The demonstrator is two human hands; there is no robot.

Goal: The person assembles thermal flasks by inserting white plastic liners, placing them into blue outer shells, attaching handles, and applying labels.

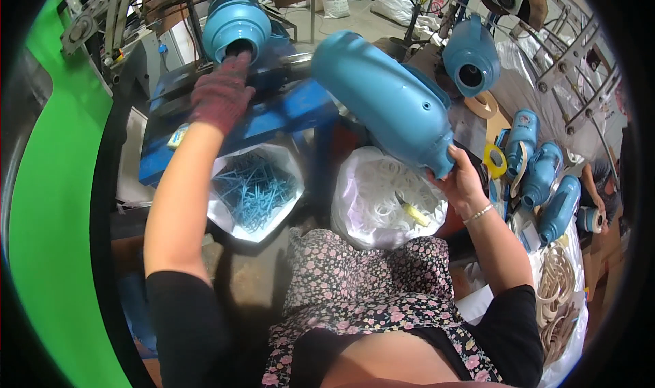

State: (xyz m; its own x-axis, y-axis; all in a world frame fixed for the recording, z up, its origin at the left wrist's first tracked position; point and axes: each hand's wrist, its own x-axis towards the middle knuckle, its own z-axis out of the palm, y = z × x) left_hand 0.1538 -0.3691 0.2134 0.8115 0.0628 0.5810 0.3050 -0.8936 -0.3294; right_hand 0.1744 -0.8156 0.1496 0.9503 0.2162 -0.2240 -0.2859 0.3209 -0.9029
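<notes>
In my right hand (pixel 460 183) is the narrow neck of a large blue plastic flask shell (pixel 382 98). The shell is tilted, its wide end up and to the left; a small hole shows in its side. My left hand (pixel 222 98), in a dark red glove, reaches forward with fingers stretched out to the dark mouth of another blue flask shell (pixel 235 23) at the machine. Its fingertips are partly lost in that opening, so any grip there is hidden. A third blue shell (pixel 471 57) hangs at the far right, mouth toward me.
Below my arms stand a white bag of blue plastic strips (pixel 249 232) and a white bag of clear rings (pixel 348 227) with a yellow-handled tool (pixel 415 214). Finished-looking blue flasks (pixel 544 173) lie at right, near yellow tape (pixel 495 161). A green panel (pixel 58 204) borders the left.
</notes>
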